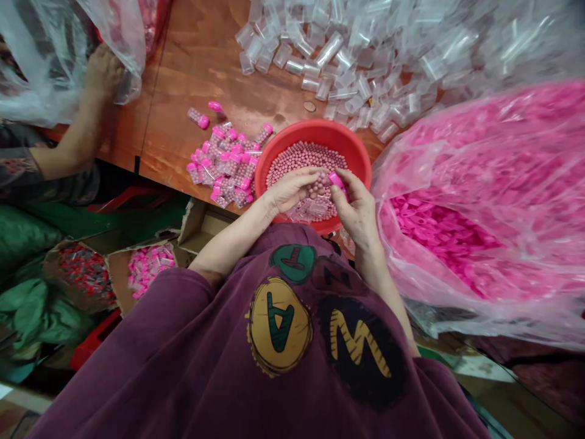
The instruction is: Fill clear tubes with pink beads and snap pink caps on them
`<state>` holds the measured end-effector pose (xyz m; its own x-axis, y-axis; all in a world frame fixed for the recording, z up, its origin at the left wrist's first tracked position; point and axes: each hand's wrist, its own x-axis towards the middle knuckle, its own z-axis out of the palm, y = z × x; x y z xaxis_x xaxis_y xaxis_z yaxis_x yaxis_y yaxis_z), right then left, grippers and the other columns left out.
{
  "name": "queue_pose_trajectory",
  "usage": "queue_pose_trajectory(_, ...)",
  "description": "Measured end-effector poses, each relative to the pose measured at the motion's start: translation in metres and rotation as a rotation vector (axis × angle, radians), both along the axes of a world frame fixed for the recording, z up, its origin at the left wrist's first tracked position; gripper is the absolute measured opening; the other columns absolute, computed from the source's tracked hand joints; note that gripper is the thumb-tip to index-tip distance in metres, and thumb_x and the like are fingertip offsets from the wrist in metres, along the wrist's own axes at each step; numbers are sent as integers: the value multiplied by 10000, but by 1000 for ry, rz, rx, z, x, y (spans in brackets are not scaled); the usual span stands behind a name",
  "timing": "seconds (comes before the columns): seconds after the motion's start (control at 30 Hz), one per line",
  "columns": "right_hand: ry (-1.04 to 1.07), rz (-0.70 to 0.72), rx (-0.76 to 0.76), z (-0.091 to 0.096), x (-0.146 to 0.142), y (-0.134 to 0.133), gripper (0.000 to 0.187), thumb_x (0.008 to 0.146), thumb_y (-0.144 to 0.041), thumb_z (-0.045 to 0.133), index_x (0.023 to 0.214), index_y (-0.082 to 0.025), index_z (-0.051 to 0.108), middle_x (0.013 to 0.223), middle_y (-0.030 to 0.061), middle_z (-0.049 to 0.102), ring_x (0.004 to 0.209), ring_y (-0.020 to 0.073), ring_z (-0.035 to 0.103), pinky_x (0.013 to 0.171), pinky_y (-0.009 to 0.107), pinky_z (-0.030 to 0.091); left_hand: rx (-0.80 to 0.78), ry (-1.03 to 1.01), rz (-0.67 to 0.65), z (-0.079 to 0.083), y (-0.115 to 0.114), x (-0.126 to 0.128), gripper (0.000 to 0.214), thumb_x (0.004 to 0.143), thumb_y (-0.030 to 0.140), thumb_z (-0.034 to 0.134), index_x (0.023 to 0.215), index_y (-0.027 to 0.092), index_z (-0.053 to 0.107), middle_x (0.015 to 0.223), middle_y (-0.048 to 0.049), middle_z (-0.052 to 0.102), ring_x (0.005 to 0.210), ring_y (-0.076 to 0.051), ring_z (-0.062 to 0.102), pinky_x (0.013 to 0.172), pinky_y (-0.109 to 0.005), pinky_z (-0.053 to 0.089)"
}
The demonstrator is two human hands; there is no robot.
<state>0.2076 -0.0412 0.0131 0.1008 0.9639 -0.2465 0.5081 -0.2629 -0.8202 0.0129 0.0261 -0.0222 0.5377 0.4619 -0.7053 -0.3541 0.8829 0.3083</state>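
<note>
A red bowl (356,149) full of small pink beads sits at the table's near edge. Both my hands meet over its front rim. My left hand (290,190) is closed around a small clear tube filled with beads. My right hand (356,204) pinches a pink cap (336,179) against that tube's end. Several empty clear tubes lie in the bowl under my hands. A pile of filled, pink-capped tubes (226,167) lies on the wooden table (192,67) just left of the bowl.
A heap of empty clear tubes (356,55) covers the far table. A big clear bag of pink caps (479,201) lies at the right. Another person's hand (103,70) reaches into a plastic bag at upper left. Cardboard boxes of filled tubes (148,265) stand below the table's edge.
</note>
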Motion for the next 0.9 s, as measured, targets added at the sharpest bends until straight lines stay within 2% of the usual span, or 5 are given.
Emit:
queue_pose_trajectory(0.23,89,-159,-11,-13,9,3,399,1116,-570,746,1392,-300,845,1351,73,896,1227,281,852,1208,598,699,-71,3,-6,0,1,3,533,1260,554,524,1496,178,820,1219,-148,915,1187,-296,889,941,-377,708)
queue_pose_trajectory(0.43,-9,-15,16,-4,4,11,296,1128,-572,768,1236,-321,884,1278,66,904,1225,294,842,1204,565,685,-71,-15,24,-9,-6,8,550,1242,625,544,1452,208,835,1160,-145,918,1143,-304,897,911,-388,712)
queue_pose_trajectory(0.67,-338,196,-17,-6,12,10,280,1159,-373,673,1323,-313,892,1437,118,874,1364,377,768,1303,691,560,-86,70,24,0,-5,6,295,1169,214,646,1352,142,866,1041,-90,897,836,-167,798,845,-311,622)
queue_pose_trajectory(0.77,-405,84,48,-15,13,6,329,1146,-336,641,1338,-260,898,1435,149,878,1357,386,770,1277,698,566,-93,62,37,7,-5,3,231,1112,105,695,1254,122,877,957,-59,867,783,-122,748,767,-258,549)
queue_pose_trajectory(0.9,-32,-128,70,-24,5,3,333,1135,-505,740,1288,-257,900,1296,111,911,1241,303,835,1194,552,671,-100,46,75,13,-6,2,130,1107,82,744,1114,124,867,914,-37,836,803,-100,744,753,-226,508)
